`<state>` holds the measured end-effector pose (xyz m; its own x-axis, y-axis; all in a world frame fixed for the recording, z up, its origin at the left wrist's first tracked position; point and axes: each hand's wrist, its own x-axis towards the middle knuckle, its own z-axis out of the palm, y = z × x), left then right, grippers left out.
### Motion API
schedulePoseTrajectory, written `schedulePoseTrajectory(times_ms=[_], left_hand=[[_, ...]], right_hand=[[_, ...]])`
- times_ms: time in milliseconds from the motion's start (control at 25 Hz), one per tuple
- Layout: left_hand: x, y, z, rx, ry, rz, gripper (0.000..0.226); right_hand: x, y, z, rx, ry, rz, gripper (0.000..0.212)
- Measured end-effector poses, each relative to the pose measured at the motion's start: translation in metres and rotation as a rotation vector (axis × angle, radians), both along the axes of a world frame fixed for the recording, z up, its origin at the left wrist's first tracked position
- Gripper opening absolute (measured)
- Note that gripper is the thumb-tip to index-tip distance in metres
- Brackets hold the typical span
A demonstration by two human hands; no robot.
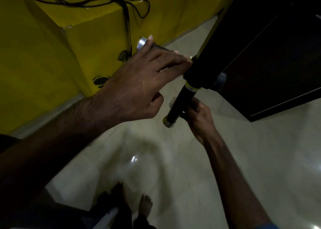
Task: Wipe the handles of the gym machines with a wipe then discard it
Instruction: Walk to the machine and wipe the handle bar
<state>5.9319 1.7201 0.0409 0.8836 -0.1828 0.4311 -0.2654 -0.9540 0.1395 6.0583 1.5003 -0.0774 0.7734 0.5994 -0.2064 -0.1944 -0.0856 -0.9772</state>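
Evidently the wiping step was in hand, with both hands at the handles of one machine. The right hand (197, 115) had its fingers curled round the near handle (180, 105), a black grip that ended in a silver cap (168, 123) and ran up into the machine's dark frame (260, 46) at the right. A faint pale blur showed just left of that grip beside the fingers; it may have been the wipe, but the view was too dim and smeared to say, and no wipe could be made out plainly anywhere. The left hand (139, 83) lay with its fingers straight and spread over the far handle (157, 47), a second dark grip with a silver end disc (141, 44) on the left, its fingertips reaching to the joint where the two grips met the frame. It rested on that grip rather than clamping it.

Behind the handles stood a yellow wall (52, 46) with black cables (128, 29) hanging down it, and below was a pale glossy floor (173, 168), where the person's bare feet (145, 204) showed near the bottom edge.

By my reading, the near grip was being rubbed while the other hand steadied the bar. The next move would call for drawing the clamped fingers along the full length of the grip to the cap, then shifting to the far grip; no bin for discarding was in sight.
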Motion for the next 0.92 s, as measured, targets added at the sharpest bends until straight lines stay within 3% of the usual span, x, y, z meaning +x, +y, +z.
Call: schedulePoseTrajectory(times_ms=[160, 280, 480, 760, 920], left_hand=[[-0.001, -0.004, 0.004, -0.008, 0.024, 0.024, 0.082], [0.000, -0.008, 0.007, 0.002, 0.035, 0.027, 0.082], [-0.001, -0.017, 0.009, -0.023, 0.054, 0.043, 0.082], [-0.003, -0.019, 0.010, -0.052, 0.066, 0.045, 0.084], [-0.002, -0.017, 0.010, -0.054, 0.062, 0.033, 0.083]], right_hand=[[0.035, 0.011, 0.006, 0.004, -0.032, 0.464, 0.027], [0.039, 0.010, -0.011, -0.008, -0.041, 0.633, 0.022], [0.002, 0.000, -0.048, 0.267, 0.435, 0.333, 0.028], [-0.058, 0.024, -0.050, 0.668, 1.037, -0.136, 0.035], [-0.102, 0.023, -0.044, 0.838, 1.175, -0.412, 0.038]])
